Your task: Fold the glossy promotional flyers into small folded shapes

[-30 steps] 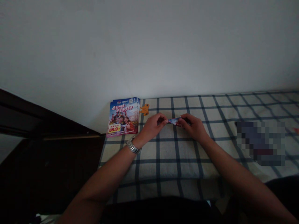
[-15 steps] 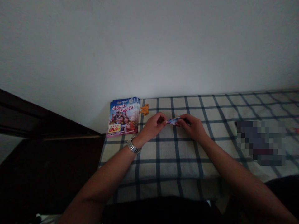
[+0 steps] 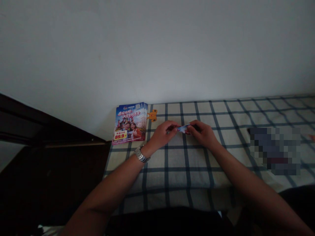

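Now pinching small printed paper (image 3: 183, 128) at both ends: with left hand (image 3: 163, 133) at nine o'clock, right hand (image 3: 203, 133) at three; stretching longways between.

The strip (image 3: 183, 128) and leaflets (image 3: 130, 126) are smooth paper, the watchband (image 3: 142, 154) shiny metal, the sheet (image 3: 176, 160) matt cloth

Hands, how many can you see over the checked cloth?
2: the left hand, just right of the stack of leaflets, and the right hand, farther right. Both pinch one small printed paper. No others show.
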The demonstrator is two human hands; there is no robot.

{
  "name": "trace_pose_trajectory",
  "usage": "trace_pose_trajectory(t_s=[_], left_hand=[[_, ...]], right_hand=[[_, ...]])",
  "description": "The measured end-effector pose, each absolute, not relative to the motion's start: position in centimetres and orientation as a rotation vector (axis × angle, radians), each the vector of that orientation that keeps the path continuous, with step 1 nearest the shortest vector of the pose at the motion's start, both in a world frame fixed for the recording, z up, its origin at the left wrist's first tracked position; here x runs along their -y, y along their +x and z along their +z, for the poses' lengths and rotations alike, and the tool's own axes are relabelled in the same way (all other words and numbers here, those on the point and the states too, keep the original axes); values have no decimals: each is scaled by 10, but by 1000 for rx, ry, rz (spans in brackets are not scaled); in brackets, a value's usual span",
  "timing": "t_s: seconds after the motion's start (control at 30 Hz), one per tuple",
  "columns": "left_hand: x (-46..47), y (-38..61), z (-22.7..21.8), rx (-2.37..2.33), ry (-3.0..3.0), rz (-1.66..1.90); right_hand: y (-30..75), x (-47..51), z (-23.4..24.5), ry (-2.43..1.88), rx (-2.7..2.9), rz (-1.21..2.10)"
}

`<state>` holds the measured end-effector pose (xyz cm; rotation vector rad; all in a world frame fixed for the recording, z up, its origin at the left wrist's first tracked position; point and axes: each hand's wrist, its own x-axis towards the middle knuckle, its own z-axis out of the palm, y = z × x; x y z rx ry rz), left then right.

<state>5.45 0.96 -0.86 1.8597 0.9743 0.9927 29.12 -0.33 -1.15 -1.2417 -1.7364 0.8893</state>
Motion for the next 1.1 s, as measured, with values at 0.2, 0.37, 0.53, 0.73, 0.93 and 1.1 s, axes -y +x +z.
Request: trace_pose_trajectory(t_s=[0.2,0.37,0.53,0.73,0.93,1.1], left_hand=[[-6,58,-6,-918,1801,991],[-6,58,-4,-940,1797,997],[-6,59,-4,-941,1779,995],[-6,58,-5,-936,1785,1008],[-6,58,-4,-956,1789,1002],[-7,57,-5,-987,1761,1010]], right_hand=[[291,2,-13,-1210,1664,974],[291,3,-13,-1232,1699,953],[289,4,-12,-1217,1692,976],[288,5,-7,-1244,1722,961],[289,4,-10,-1248,1707,1028],[288,4,-11,-1188,1701,1126]])
